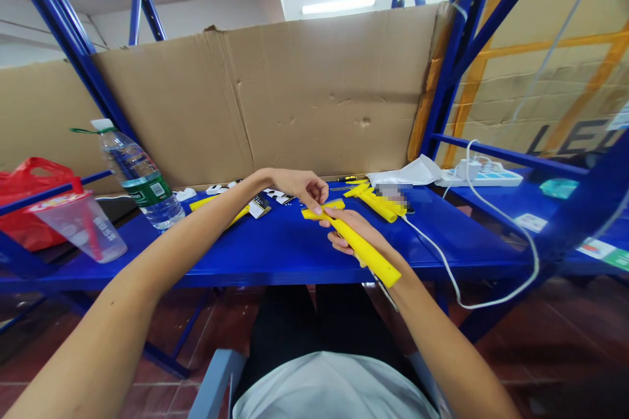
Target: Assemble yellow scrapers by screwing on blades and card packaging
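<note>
1. Nearest are the dark trousers (327,321) of the seated person, below the front edge of the counter.
2. The right hand (354,230) is closed around a yellow T-shaped handle (369,253), near where its stem meets the crossbar. A thin metallic piece shows beside the wrist; I cannot tell what it is.
3. The handle is held above the counter (275,252), its stem slanting back toward the right forearm. It looks like smooth moulded plastic, so I judge it light, stiff, not fragile, and perhaps slightly slippery. The stem seems the best place for a firm hold; the crossbar suits fingertips only.
4. The left hand (310,191) is almost closed, thumb and fingertips together at the crossbar. Whether they grip it or some small part, I cannot tell.
5. Farther, a second yellow handle (378,203) lies to the right, and a yellow piece (202,202) lies behind the left forearm, near a water bottle (153,186).
6. Behind everything stands a cardboard sheet (324,95).
</note>
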Tool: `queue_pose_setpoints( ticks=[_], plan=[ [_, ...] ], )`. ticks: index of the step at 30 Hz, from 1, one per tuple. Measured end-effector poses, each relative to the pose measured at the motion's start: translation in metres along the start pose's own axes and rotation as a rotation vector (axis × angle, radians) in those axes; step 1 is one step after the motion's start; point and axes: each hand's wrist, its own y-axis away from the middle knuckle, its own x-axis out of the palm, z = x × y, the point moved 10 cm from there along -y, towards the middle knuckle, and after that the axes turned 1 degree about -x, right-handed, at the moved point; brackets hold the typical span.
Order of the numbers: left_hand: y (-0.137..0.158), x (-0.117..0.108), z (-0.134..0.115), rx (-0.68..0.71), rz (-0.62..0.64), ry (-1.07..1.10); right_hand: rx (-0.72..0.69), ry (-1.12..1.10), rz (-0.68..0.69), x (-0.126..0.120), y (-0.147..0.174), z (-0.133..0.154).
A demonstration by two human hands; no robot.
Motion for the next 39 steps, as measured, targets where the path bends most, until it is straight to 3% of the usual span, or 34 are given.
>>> queue_pose_setpoints(
  ticks=[6,10,23,28,32,36,39],
  plan=[
    [0.016,0.0,-0.012,0.095,-0.144,0.031,-0.002,0.014,-0.008,-0.002,-0.001,0.001],
    [0.02,0.003,-0.01,0.095,-0.164,0.049,0.012,0.072,0.017,0.003,0.0,0.001],
    [-0.002,0.012,0.008,-0.096,0.098,0.009,0.048,0.137,0.044,0.006,0.001,-0.003],
    [-0.006,0.017,0.009,-0.08,0.205,-0.053,0.061,0.104,0.031,0.01,0.006,-0.001],
    [-0.009,0.024,0.007,-0.095,0.265,-0.087,0.07,0.094,0.103,0.016,0.012,0.0],
    [-0.011,0.028,0.003,-0.105,0.281,-0.11,0.126,0.092,0.188,0.017,0.014,-0.007],
    [-0.005,0.02,0.0,-0.084,0.203,-0.112,0.148,0.089,0.143,0.011,0.011,-0.01]
  ],
)
